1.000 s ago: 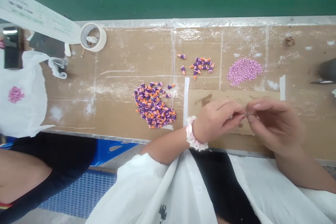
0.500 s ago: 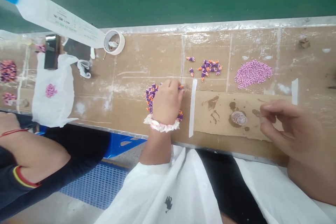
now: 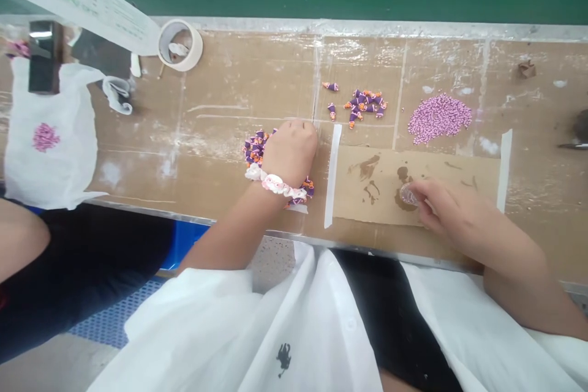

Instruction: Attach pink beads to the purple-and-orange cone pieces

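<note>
Head camera looks down on a brown table [image 3: 220, 79], and I read it from its left end. A white plastic bag [image 3: 68, 159] lies at that end and reaches the near edge. It has a small pink clump [image 3: 45, 136] on it and a black block [image 3: 43, 56] at its far side. Below the near edge there I see another person's arm [image 3: 21, 236]. A roll of tape [image 3: 180, 45] sits near the far edge, just beside a printed sheet [image 3: 92, 0] that juts in over the far left corner.

Around the middle of the table, close to the near edge, lies a pile of purple and orange pieces [image 3: 253, 150]. The left hand [image 3: 290, 148] rests on that pile, knuckles up and fingers curled under; I cannot tell whether it pinches a piece. A pink and white scrunchie [image 3: 275, 184] rings its wrist.

Just right of the hand, a strip of white tape [image 3: 331, 174] runs from the near edge toward the far one. A smaller cluster of pieces [image 3: 362, 104] lies farther back, apart from the pile.

A cardboard patch [image 3: 463, 174] lies flat by the near edge, stained brown, with a small clear cup [image 3: 407, 194] standing on one stain. The right hand [image 3: 452, 211] lies on the patch, fingers drawn together, tips touching the cup; I cannot tell whether they grip it. A heap of pink beads [image 3: 440, 116] lies toward the far edge, behind the patch.
</note>
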{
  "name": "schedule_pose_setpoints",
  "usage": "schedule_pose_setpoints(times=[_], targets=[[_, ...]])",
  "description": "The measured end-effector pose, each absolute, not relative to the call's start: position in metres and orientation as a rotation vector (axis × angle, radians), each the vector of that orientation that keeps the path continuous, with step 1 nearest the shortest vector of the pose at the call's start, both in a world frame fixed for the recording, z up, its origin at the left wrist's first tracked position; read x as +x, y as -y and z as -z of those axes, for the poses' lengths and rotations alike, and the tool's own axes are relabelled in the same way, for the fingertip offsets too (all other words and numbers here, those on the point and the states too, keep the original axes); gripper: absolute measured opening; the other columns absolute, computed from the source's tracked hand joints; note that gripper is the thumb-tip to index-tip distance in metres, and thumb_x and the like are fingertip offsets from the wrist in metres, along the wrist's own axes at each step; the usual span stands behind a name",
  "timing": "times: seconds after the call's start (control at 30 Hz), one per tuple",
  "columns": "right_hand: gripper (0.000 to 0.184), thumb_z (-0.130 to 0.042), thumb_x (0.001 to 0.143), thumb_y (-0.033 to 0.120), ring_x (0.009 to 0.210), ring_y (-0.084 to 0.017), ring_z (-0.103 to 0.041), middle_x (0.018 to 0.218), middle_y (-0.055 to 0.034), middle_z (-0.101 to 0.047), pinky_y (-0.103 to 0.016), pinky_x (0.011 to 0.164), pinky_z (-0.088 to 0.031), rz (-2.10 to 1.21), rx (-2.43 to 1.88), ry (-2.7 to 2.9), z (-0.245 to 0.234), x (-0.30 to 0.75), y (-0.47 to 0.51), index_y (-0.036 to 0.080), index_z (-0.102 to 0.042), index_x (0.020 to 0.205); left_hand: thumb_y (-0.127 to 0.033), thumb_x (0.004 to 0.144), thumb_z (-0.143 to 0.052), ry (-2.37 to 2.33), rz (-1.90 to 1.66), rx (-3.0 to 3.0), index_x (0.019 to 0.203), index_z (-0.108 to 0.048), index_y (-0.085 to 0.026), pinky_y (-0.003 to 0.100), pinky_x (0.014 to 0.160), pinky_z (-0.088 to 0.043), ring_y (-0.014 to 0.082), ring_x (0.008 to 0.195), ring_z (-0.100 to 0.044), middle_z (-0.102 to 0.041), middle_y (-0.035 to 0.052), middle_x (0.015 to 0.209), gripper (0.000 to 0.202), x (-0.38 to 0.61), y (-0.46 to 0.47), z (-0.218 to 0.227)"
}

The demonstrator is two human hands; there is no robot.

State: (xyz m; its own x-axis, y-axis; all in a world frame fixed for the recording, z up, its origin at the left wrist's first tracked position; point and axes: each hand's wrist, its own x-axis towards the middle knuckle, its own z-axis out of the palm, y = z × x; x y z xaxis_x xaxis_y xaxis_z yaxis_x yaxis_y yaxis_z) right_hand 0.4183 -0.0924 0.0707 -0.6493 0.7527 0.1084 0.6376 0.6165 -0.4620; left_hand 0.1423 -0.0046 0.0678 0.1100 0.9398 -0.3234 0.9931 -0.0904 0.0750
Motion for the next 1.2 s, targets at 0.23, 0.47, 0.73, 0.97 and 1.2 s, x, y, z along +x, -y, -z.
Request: schedule_pose_setpoints(times=[0.23,0.47,0.73,0.97,1.2], targets=[[0.024,-0.050,0.089,0.015,0.070,-0.018,-0.063,0.087,-0.0052,-0.067,-0.028,0.054,-0.044,-0.565,-1.191,2.549,-0.069,0.419,0.092,0.020,-0.055,0.112,-0.018,0.083,-0.056,-1.539,-0.503,1.810,0.078,-0.053,-0.018,0.030,0.072,-0.043,0.0137,0.070,-0.053,-0.057,0.0001,0.072,0.006,0.150,0.006,-0.078],[0.040,-0.058,0.084,0.009,0.062,-0.012,-0.057,0.078,0.0019,-0.059,-0.024,0.052,-0.047,-0.867,-1.226,1.971,-0.086,0.418,0.090,0.027,-0.054,0.120,-0.031,0.080,-0.066,-0.729,-0.653,0.727,0.080,-0.051,-0.017,0.018,0.046,-0.026,0.0034,0.050,-0.032,-0.039,-0.0068,0.060,0.020,0.210,0.041,-0.081],[0.060,-0.064,0.079,0.004,0.068,-0.014,-0.057,0.079,0.0004,-0.060,-0.027,0.051,-0.047,-0.690,-1.157,1.619,-0.080,0.410,0.103,0.032,-0.057,0.132,-0.029,0.078,-0.074,-0.504,-0.610,0.190,0.070,-0.049,-0.014,0.013,0.043,-0.025,0.0020,0.056,-0.035,-0.039,-0.0039,0.068,0.031,0.246,0.061,-0.074],[0.069,-0.063,0.080,0.005,0.062,-0.014,-0.051,0.079,0.0020,-0.057,-0.027,0.051,-0.047,-0.606,-1.184,1.733,-0.078,0.415,0.105,0.041,-0.048,0.138,-0.030,0.077,-0.075,-0.511,-0.596,0.145,0.072,-0.056,-0.012,0.012,0.041,-0.025,0.0005,0.052,-0.039,-0.046,-0.0039,0.065,0.026,0.257,0.067,-0.079],[0.073,-0.063,0.077,0.000,0.065,-0.015,-0.053,0.080,0.0002,-0.057,-0.028,0.053,-0.048,-0.583,-1.157,1.724,-0.081,0.417,0.107,0.036,-0.050,0.139,-0.028,0.075,-0.077,-0.521,-0.623,0.121,0.071,-0.056,-0.013,0.010,0.038,-0.026,0.0007,0.051,-0.042,-0.050,-0.0036,0.061,0.026,0.263,0.070,-0.080]])
